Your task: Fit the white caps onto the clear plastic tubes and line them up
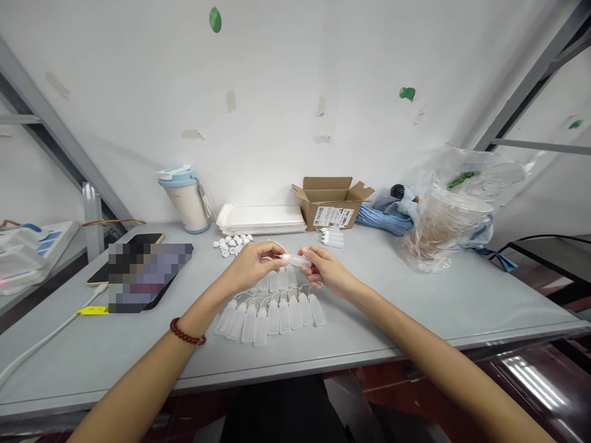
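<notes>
in the head view, a small cardboard box stands open at the back of the table, flaps spread. the small bottle is in front of the box, toward its left edge, held up on its side between both hands. the right hand has its thumb and fingers clamped on the bottle's body. the left hand has its thumb and fingertips pinched together on the neck end; whether they also hold a cap i cannot tell. a dark red bracelet circles the left wrist.

nearer the person than the box, and left of it, more clear bottles lie in rows, thin curved tips pointing toward the box side. a few others lie just in front of the box. white caps are heaped left of the box, before a white stack that sits beside it. farther left are a lidded cup and two phones. right of the box lie blue cloth and a clear plastic bag.
</notes>
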Demonstrator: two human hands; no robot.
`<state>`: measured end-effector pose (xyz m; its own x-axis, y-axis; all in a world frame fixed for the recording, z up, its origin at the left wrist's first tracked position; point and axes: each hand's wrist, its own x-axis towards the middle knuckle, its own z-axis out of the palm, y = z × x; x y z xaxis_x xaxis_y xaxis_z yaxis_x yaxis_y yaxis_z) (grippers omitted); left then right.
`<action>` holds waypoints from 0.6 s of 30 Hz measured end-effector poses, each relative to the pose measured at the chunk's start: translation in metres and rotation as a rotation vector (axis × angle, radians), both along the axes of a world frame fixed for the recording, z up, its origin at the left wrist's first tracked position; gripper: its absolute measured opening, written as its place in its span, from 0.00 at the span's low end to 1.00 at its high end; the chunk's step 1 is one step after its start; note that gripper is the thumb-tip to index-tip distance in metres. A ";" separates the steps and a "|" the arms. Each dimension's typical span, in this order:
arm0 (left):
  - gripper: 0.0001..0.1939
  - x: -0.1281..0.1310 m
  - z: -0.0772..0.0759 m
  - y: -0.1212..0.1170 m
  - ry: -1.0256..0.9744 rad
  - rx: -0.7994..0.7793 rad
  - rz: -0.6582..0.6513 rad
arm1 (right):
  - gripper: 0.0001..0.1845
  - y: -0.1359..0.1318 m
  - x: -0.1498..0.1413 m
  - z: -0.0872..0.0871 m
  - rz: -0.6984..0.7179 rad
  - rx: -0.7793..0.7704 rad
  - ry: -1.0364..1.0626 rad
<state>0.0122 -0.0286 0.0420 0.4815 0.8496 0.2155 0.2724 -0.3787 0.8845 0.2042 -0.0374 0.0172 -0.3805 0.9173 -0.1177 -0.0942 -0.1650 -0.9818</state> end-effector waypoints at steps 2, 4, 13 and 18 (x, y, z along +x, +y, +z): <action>0.11 -0.001 -0.001 0.001 -0.007 -0.019 -0.008 | 0.18 0.000 0.000 0.000 -0.001 -0.021 0.019; 0.13 -0.001 -0.002 0.003 0.013 -0.059 -0.014 | 0.19 0.000 0.000 0.000 0.004 -0.027 0.024; 0.19 -0.001 -0.003 0.004 0.100 -0.177 0.040 | 0.23 0.002 0.000 -0.004 0.039 0.057 0.047; 0.19 -0.003 -0.002 0.004 0.034 -0.225 0.065 | 0.22 0.003 0.000 -0.007 0.011 0.281 -0.062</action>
